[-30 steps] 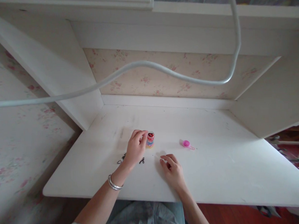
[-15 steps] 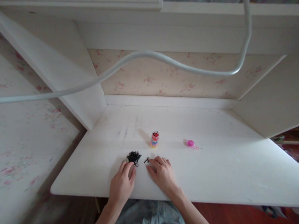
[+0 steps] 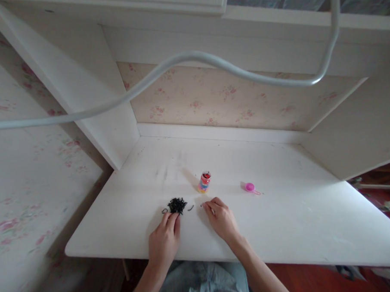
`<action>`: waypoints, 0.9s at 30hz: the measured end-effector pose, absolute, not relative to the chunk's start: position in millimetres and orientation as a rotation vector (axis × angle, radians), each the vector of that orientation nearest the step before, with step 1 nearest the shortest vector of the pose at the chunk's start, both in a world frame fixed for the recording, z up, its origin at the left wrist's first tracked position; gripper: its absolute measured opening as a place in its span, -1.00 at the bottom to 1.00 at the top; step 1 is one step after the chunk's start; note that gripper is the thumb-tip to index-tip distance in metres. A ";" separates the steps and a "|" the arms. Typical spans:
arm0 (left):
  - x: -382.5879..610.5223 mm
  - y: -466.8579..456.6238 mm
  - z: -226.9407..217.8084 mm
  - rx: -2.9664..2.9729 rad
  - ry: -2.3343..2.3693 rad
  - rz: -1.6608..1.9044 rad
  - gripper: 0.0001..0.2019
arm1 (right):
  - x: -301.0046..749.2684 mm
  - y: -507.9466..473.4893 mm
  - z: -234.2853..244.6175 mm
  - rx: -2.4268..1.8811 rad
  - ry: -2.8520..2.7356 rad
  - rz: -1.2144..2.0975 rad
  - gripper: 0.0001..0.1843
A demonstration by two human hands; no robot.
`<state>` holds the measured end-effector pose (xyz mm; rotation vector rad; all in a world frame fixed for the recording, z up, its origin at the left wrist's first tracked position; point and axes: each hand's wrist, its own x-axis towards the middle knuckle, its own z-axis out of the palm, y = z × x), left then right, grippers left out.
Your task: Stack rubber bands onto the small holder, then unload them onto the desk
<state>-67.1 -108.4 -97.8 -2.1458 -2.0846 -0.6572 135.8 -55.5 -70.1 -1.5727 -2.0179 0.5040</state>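
A tangled pile of small black rubber bands [image 3: 177,205] lies on the white desk. My left hand [image 3: 165,237] rests at its near edge, fingers drawn together; whether a band is pinched there I cannot make out. One loose band [image 3: 191,207] lies right of the pile, and a single loop [image 3: 164,211] lies to its left. Thumb and forefinger of my right hand [image 3: 221,219] pinch a small black rubber band [image 3: 201,205], only its end showing. Behind the hands stands a small clear jar [image 3: 204,182] with a colourful label, uncapped, with black bands at its mouth.
A pink cap [image 3: 250,187] with a strap lies right of the jar. The white desk [image 3: 298,219] has side panels and a shelf unit [image 3: 164,39] above. A thick white tube [image 3: 191,56] curves across the view above the desk.
My right hand has moved right, its fingers closing on a small band and drawing it away from the loose one. My left hand's fingers have come closer together at the pile.
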 end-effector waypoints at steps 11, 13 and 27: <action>-73.8 -106.2 -100.4 -2.072 -2.220 -1.223 -0.78 | 166.6 -23.8 -39.0 -1.541 -1.586 0.518 -0.65; -76.6 -105.5 -99.6 -2.045 -2.301 -1.409 -0.77 | 167.0 -18.7 -25.1 -1.490 -1.586 0.484 -0.67; -82.1 -106.0 -97.2 -1.976 -2.547 -1.548 -0.71 | 145.6 15.9 1.6 -1.299 -1.909 0.368 -0.75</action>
